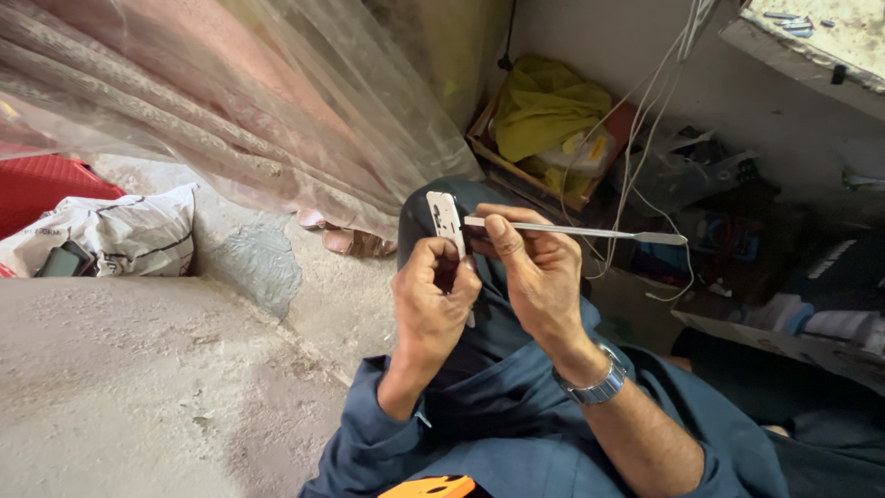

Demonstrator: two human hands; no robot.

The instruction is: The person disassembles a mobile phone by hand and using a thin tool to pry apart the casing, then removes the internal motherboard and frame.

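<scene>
My left hand [431, 297] grips a small white flat device [444, 219] upright by its lower part, above my raised knee in dark blue trousers. My right hand [535, 272], with a metal watch [597, 385] on the wrist, pinches a thin metal tool [590, 231] near its tip. The tool's tip touches the white device's edge, and its flat far end points to the right.
Clear plastic sheeting [277, 101] hangs at upper left over a concrete floor [138, 387]. A white sack [120, 235] lies at left. A wooden crate [544, 175] with yellow cloth [548, 106], white cables [645, 120] and cluttered boxes stand at right.
</scene>
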